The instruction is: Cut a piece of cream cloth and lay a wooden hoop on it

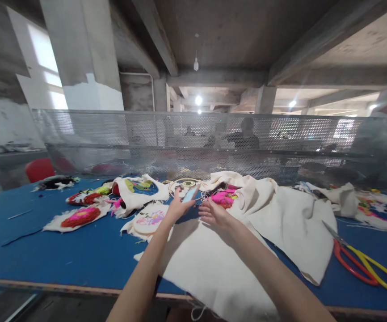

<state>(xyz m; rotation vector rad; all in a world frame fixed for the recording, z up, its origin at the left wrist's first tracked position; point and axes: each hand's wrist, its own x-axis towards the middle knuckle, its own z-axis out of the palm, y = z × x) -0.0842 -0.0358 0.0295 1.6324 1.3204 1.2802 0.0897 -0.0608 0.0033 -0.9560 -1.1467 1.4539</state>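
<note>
Near the middle of the table, my left hand (179,206) holds a flat, light-blue rectangular thing that looks like a phone (190,194), its thumb along the lower edge. My right hand (215,214) is to the right of it with fingers apart and nothing in them. Plain cream cloth (210,264) lies under both forearms and hangs over the front table edge. Just beyond my hands are a round embroidery hoop (176,182) and loose cord (204,197). A hooped piece with a purple flower pattern (149,218) lies left of my left wrist.
Bunched cream cloth (274,205) covers the right middle of the blue table (89,255). Scissors with red and yellow handles (364,264) lie right. Tufted pieces, one red and pink (81,216), lie left. A perforated metal screen (180,134) stands behind; people show through it.
</note>
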